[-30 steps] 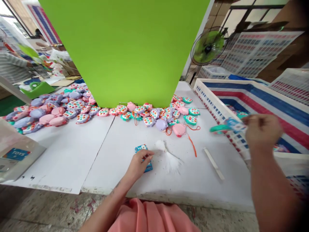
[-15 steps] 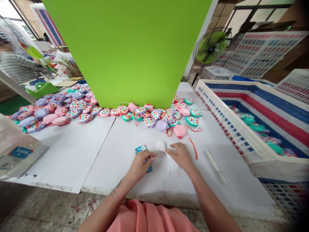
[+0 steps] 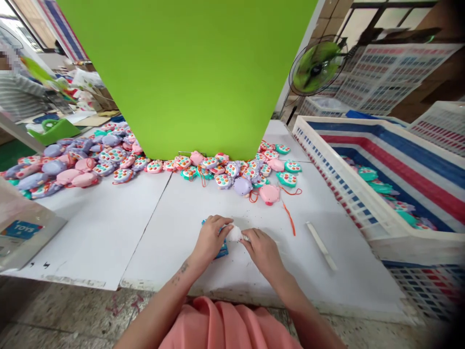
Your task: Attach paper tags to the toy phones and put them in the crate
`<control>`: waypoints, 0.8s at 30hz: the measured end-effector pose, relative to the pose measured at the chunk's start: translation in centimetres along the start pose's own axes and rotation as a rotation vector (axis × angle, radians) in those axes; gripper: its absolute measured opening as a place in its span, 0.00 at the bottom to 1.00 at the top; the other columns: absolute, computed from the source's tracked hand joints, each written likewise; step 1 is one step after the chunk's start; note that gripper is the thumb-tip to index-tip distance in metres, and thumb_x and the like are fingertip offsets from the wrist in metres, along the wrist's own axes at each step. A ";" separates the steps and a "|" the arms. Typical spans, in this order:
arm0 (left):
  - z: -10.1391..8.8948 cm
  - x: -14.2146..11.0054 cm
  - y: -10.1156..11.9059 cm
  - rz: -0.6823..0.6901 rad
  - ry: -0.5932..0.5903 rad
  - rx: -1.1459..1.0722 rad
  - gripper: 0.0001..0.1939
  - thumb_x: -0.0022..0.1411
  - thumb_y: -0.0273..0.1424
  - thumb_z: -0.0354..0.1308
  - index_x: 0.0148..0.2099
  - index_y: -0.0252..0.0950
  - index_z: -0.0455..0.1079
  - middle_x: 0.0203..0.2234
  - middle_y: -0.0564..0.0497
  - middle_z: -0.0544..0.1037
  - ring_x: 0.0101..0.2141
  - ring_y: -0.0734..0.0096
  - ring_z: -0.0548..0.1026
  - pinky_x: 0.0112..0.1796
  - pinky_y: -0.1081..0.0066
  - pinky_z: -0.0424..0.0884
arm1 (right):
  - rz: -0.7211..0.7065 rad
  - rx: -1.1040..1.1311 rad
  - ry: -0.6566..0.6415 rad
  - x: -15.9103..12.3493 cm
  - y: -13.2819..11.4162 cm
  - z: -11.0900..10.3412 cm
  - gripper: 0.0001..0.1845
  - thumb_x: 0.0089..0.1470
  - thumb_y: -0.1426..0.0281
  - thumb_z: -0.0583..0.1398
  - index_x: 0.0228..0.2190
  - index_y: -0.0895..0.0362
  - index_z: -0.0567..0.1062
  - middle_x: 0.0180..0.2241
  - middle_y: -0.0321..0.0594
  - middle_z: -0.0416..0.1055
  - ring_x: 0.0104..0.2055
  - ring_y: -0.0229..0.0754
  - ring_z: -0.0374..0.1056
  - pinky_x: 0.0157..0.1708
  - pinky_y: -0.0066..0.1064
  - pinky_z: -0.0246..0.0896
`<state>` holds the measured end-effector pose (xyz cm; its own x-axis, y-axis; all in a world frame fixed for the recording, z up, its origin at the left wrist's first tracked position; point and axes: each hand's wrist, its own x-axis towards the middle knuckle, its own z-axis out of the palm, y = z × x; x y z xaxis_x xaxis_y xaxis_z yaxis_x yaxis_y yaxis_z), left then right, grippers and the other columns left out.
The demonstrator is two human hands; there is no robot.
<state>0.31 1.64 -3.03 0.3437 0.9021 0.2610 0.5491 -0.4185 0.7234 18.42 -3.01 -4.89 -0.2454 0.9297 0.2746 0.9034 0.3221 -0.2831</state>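
1. We saw the right hand pinching the white bundle between thumb and fingers.
2. Left hand: fingertips at the bundle's other end; we couldn't tell pinch from light touch.
3. Bundle sat between both hands, low over the white table.
4. Step, we judged: two-handed handling of the bundle; next move called for fine fingertip control.
5. Blue cards lay partly under the left hand.
6. Beyond, we noted a pink toy, orange cord, white stick; far right, a lined basket holding toys.
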 end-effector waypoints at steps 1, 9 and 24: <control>0.0 0.0 0.1 0.003 0.003 0.007 0.08 0.63 0.31 0.52 0.42 0.38 0.72 0.35 0.49 0.76 0.38 0.66 0.70 0.41 0.66 0.66 | -0.011 0.000 0.001 0.0 -0.1 -0.1 0.03 0.57 0.72 0.57 0.35 0.55 0.68 0.32 0.40 0.72 0.35 0.45 0.69 0.34 0.35 0.62; -1.1 0.1 0.0 -0.018 0.101 0.062 0.07 0.64 0.28 0.49 0.36 0.36 0.68 0.31 0.50 0.73 0.34 0.69 0.69 0.36 0.69 0.65 | -0.064 0.019 -0.001 -0.3 -0.1 0.7 0.06 0.59 0.69 0.55 0.38 0.56 0.70 0.32 0.41 0.72 0.35 0.44 0.69 0.34 0.35 0.64; -3.5 -0.3 2.9 0.090 -0.164 -0.127 0.08 0.64 0.28 0.48 0.36 0.36 0.69 0.31 0.50 0.73 0.35 0.71 0.70 0.38 0.72 0.65 | 0.102 0.815 -0.085 0.7 -0.7 -3.3 0.19 0.60 0.63 0.51 0.50 0.53 0.69 0.46 0.43 0.72 0.48 0.43 0.67 0.49 0.37 0.61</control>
<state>-0.81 0.55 1.22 0.5119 0.8281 0.2286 0.4139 -0.4709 0.7791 18.81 -3.13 -1.48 -0.2312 0.9613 0.1500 0.3921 0.2332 -0.8899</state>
